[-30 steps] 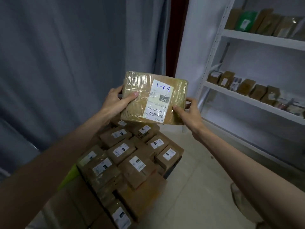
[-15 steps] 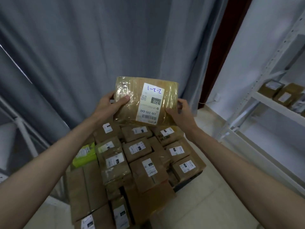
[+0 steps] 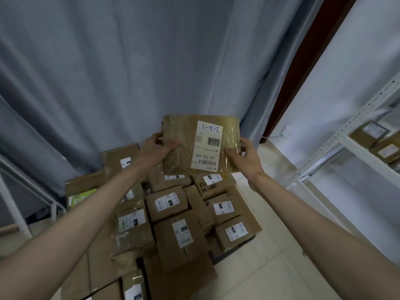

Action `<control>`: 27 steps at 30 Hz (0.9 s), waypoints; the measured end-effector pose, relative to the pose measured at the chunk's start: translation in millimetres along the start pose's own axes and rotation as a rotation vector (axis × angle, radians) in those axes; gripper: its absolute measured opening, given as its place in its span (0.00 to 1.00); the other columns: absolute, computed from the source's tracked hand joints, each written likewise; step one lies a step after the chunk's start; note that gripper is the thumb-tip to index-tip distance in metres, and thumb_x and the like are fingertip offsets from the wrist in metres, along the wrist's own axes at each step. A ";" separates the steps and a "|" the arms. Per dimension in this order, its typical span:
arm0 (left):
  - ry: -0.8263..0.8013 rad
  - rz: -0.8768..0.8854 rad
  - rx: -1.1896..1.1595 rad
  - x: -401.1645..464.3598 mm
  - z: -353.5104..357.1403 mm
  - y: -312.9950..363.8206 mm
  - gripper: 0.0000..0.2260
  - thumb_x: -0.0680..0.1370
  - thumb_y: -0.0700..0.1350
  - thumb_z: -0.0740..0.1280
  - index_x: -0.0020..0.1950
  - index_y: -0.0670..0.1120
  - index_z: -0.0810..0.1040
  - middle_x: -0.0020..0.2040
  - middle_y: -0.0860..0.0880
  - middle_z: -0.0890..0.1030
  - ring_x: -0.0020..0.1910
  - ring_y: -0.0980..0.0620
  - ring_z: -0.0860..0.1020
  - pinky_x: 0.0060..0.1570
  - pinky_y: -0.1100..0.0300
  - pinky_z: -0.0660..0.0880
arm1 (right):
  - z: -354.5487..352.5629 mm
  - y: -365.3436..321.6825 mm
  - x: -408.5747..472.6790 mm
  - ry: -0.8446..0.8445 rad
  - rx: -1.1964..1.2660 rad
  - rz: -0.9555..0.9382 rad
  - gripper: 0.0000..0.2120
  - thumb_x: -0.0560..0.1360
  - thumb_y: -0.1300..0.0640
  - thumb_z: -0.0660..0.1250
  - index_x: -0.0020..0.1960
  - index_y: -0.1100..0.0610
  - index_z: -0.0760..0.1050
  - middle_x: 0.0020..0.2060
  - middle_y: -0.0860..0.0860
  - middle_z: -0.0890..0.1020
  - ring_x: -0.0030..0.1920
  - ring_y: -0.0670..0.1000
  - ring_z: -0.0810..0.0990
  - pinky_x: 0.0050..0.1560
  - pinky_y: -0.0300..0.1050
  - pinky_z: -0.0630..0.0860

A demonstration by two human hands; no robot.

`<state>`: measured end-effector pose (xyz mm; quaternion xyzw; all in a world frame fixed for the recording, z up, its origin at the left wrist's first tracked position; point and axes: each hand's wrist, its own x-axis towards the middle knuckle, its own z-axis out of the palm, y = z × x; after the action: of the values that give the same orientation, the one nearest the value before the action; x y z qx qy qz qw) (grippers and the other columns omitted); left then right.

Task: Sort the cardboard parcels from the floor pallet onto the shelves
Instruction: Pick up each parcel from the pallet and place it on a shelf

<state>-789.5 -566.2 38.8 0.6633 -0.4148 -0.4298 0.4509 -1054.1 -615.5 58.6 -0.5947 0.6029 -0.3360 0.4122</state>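
A tape-wrapped cardboard parcel (image 3: 184, 146) with a white label marked "2-2-1" is held up in front of me, above the pile. My left hand (image 3: 159, 146) grips its left edge, thumb on the front face. My right hand (image 3: 244, 151) grips its right edge, thumb on the front face too. Below lies a heap of several labelled cardboard parcels (image 3: 173, 226) on the floor pallet, whose dark edge (image 3: 236, 249) peeks out at the right. The white shelf unit (image 3: 355, 146) stands at the far right with parcels (image 3: 368, 134) on it.
A grey curtain (image 3: 129, 61) hangs behind the pile. A dark red door frame (image 3: 303, 61) and a white wall stand to the right. A white metal frame (image 3: 13, 204) is at the left. Pale floor tiles (image 3: 270, 267) lie between pile and shelves.
My view has swung left, away from the shelves and towards the curtain and the pile. The parcel stays in both hands and now looks flatter-on to me.
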 end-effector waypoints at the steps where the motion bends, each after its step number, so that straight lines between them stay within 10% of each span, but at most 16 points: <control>1: -0.023 -0.011 -0.017 6.0 7.7 -3.0 0.38 0.72 0.62 0.74 0.77 0.49 0.66 0.61 0.50 0.79 0.55 0.50 0.82 0.54 0.54 0.80 | -2.6 4.2 8.4 0.008 -0.003 0.013 0.28 0.77 0.51 0.72 0.74 0.54 0.68 0.64 0.57 0.75 0.60 0.56 0.79 0.61 0.58 0.79; 12: 0.036 -0.220 0.024 66.4 123.9 -60.8 0.38 0.66 0.67 0.77 0.66 0.54 0.61 0.53 0.55 0.79 0.49 0.55 0.81 0.52 0.57 0.77 | -25.5 102.9 116.5 -0.074 -0.100 0.183 0.28 0.77 0.49 0.71 0.74 0.54 0.68 0.64 0.55 0.76 0.61 0.56 0.79 0.63 0.58 0.78; 22: 0.103 -0.587 -0.050 124.1 282.9 -177.5 0.44 0.68 0.55 0.81 0.76 0.47 0.60 0.65 0.50 0.75 0.55 0.54 0.79 0.47 0.61 0.79 | -37.0 270.9 209.9 -0.265 -0.317 0.394 0.29 0.76 0.46 0.68 0.75 0.50 0.65 0.62 0.50 0.72 0.60 0.55 0.75 0.67 0.62 0.73; 27: 0.048 -0.741 0.021 144.3 342.0 -245.7 0.55 0.58 0.67 0.78 0.78 0.46 0.59 0.73 0.46 0.63 0.65 0.49 0.72 0.65 0.53 0.74 | -33.6 362.4 231.5 -0.316 -0.313 0.530 0.28 0.76 0.49 0.69 0.74 0.50 0.66 0.57 0.49 0.69 0.58 0.54 0.75 0.65 0.61 0.75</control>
<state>-1031.1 -722.9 -300.6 0.7831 -0.1400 -0.5439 0.2673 -1232.8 -824.3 -273.9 -0.5182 0.7094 -0.0244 0.4771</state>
